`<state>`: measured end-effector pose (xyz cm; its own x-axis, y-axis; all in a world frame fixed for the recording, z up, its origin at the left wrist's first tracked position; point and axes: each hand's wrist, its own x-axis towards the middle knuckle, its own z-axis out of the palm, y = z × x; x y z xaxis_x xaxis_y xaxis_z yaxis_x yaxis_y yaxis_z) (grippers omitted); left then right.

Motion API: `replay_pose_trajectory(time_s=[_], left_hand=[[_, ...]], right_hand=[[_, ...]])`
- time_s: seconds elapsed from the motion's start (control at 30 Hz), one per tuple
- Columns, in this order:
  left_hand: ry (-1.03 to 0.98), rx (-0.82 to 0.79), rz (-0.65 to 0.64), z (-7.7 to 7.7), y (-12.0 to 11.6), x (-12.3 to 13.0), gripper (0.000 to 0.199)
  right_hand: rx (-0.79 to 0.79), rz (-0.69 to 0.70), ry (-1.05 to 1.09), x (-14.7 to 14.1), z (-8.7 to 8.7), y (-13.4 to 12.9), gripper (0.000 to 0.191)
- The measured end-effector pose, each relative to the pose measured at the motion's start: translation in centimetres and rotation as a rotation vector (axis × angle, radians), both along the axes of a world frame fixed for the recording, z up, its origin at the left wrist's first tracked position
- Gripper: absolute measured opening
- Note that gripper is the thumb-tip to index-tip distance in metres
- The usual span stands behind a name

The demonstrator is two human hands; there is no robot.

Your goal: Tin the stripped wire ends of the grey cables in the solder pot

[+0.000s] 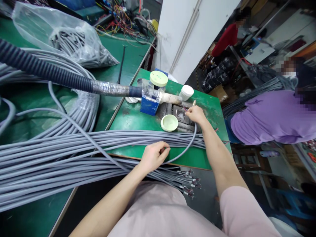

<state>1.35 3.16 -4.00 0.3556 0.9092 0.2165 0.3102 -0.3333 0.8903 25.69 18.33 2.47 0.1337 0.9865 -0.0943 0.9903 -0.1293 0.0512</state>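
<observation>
1. Big picture first: a green workbench [130, 121] runs up toward 12 o'clock, with a co-worker in a purple shirt [274, 118] bent over at 3 o'clock.
2. Across it, from 9 o'clock, sweeps a long gray cable bundle [98, 144], and its crimped ends [190, 184] dangle past the bench edge at 4 o'clock. Together that's a heavy, slithery mass, best left lying on the bench.
3. Behind it, at 10 o'clock, sits a big coil of gray cable [74, 108], with a black ribbed hose [41, 67] pointing in over it.
4. At 1 o'clock there's a metal block [181, 115], with a green lid [169, 122] lying just beside it.
5. Now the hands! The left hand [154, 156] is curled over a single gray cable [190, 148] at 12 o'clock, though I can't tell how firmly it grips.
6. The right hand [196, 115] pinches that cable's end, fingers pressed together over the metal block. This cable looks light and springy, so holding it close to the tip should keep the end steady.
</observation>
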Motion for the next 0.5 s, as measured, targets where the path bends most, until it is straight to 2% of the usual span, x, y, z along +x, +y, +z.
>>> replay_pose_trajectory(time_s=[0.23, 0.37, 0.5], left_hand=[[-0.005, -0.001, 0.002, -0.1, 0.1, 0.0, 0.014], [-0.012, -0.003, 0.001, -0.1, 0.1, 0.0, 0.014], [0.002, 0.005, 0.001, -0.1, 0.1, 0.0, 0.014]], right_hand=[[-0.019, 0.000, 0.001, -0.3, -0.2, 0.3, 0.022], [0.045, 0.051, 0.056, -0.3, 1.6, -0.9, 0.022], [0.153, 0.195, 0.254, -1.2, 3.8, -3.3, 0.028]])
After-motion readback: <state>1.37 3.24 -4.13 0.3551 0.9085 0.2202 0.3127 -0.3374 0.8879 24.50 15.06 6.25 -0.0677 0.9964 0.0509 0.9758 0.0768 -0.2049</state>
